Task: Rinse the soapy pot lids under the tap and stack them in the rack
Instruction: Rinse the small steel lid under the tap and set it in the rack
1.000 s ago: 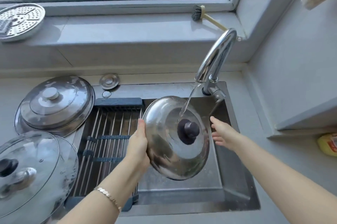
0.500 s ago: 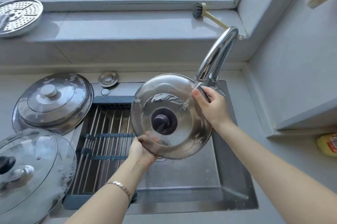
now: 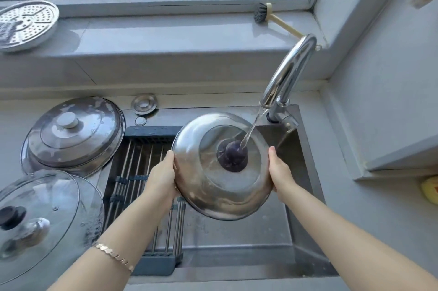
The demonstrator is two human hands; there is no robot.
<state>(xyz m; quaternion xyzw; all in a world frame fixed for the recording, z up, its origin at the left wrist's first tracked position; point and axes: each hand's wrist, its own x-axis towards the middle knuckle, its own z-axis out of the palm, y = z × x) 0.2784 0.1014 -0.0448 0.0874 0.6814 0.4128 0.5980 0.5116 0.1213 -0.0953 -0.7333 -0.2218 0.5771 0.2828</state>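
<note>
Hands, two (image 3: pixel 163 178) (image 3: pixel 280 175), clasp one steel lid (image 3: pixel 208 186).

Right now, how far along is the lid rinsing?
No lid lies in the dark slatted rack yet. Both hands, left and right, hold a steel lid with a dark knob under the running tap. The lids on the counter, steel and glass, still wait.

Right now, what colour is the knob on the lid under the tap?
Dark purple-black, on the steel lid; its knob shows best in the head view.
</note>
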